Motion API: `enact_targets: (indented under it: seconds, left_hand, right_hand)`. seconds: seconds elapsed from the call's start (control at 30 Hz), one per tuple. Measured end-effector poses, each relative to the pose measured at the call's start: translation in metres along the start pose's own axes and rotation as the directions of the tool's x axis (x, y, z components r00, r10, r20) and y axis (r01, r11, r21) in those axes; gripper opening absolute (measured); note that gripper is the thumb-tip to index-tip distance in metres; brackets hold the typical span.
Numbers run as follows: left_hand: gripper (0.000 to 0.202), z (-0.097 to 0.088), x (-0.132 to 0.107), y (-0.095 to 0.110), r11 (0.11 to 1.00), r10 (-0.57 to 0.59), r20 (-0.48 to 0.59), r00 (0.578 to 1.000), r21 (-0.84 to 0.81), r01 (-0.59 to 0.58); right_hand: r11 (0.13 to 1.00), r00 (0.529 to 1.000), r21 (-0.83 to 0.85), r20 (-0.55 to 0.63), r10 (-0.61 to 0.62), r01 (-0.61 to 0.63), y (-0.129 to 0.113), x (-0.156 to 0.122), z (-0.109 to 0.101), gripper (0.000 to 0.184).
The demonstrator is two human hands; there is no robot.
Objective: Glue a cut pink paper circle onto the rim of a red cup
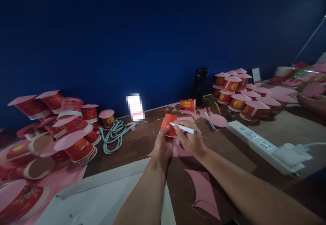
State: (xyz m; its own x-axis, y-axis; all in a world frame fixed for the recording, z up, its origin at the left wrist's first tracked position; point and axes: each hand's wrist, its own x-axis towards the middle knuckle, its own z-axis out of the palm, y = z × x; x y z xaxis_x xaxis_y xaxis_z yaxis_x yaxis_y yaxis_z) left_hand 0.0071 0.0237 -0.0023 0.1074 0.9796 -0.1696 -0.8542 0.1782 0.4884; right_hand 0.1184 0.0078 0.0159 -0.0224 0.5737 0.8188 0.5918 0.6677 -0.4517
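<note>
In the middle of the head view, my left hand is closed around a red paper cup, thumb on its side. A white marker with a dark end is gripped in my right hand, its tip at the cup's red wall. Pink paper scraps lie beneath both hands. Another red paper cup with gold characters rests on its side just beyond them. Right of my right hand are a second pen and a pink paper disc.
Red cups with pink discs are heaped at left and stacked at right. A black bottle stands by the blue wall. A power strip, coiled cable, lit phone and white board occupy the table.
</note>
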Motion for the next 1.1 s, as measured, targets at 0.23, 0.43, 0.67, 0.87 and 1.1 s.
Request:
enact_targets:
  seconds: [0.23, 0.43, 0.67, 0.87, 1.1]
  left_hand:
    - [0.015, 0.0006, -0.0001, 0.0005, 0.999, -0.024, -0.010, 1.000, -0.027, 0.024]
    - [0.016, -0.0005, 0.0010, 0.0012, 0.999, -0.036, -0.009, 0.999, -0.040, 0.036]
    - [0.013, 0.0005, 0.0009, 0.0030, 0.998, -0.036, -0.019, 0.999, -0.048, 0.035]
    - [0.010, 0.0029, -0.0016, 0.0056, 0.999, -0.010, -0.058, 0.998, -0.047, 0.007]
    - [0.011, 0.0038, -0.0023, 0.0062, 0.999, 0.002, -0.063, 0.998, -0.045, -0.005]
  right_hand:
    - [1.000, 1.000, -0.014, -0.005, 0.002, -0.002, -0.0001, -0.0001, 0.0001, 0.014]
    - [1.000, 1.000, -0.031, -0.007, 0.005, -0.005, -0.0002, -0.0004, -0.0002, 0.014]
    - [1.000, 1.000, -0.028, -0.001, 0.003, -0.003, 0.0016, -0.0009, 0.0005, 0.014]
    - [0.999, 1.000, -0.043, 0.006, 0.023, -0.023, 0.0031, -0.0017, 0.0005, 0.015]
    - [0.999, 1.000, -0.039, 0.001, 0.018, -0.018, 0.0032, -0.0015, 0.0003, 0.015]
